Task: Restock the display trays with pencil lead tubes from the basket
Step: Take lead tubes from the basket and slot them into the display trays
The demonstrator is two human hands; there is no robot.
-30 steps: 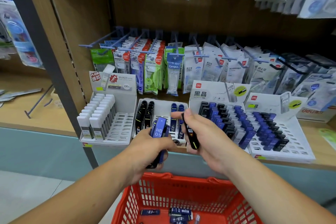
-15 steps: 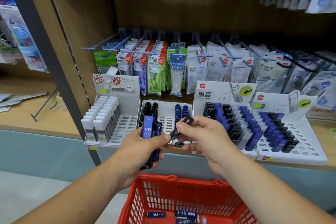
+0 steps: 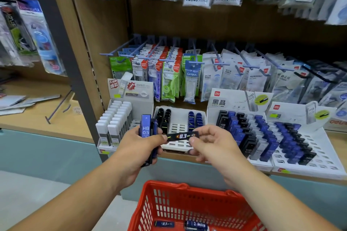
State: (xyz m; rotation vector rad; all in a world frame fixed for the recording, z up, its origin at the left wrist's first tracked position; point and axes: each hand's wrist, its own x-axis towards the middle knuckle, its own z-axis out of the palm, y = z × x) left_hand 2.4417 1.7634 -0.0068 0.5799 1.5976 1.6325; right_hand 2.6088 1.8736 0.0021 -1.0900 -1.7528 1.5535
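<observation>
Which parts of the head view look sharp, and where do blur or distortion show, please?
In the head view, the flat black plastic 0.3 lead tube reads sharply; the hanging clear packets at the right edge smear; the dark grey metal shelf upright leans from wide-angle distortion.

Display trays (image 3: 178, 118) stand side by side on the shelf (image 3: 336, 138), the basket (image 3: 165, 186) with tubes (image 3: 164, 223) below in front.

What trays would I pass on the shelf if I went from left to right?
A tray of white tubes → small tray with black and blue rows → crowded tray of blue, black and grey tubes → half-empty tray of blue and black tubes.
</observation>
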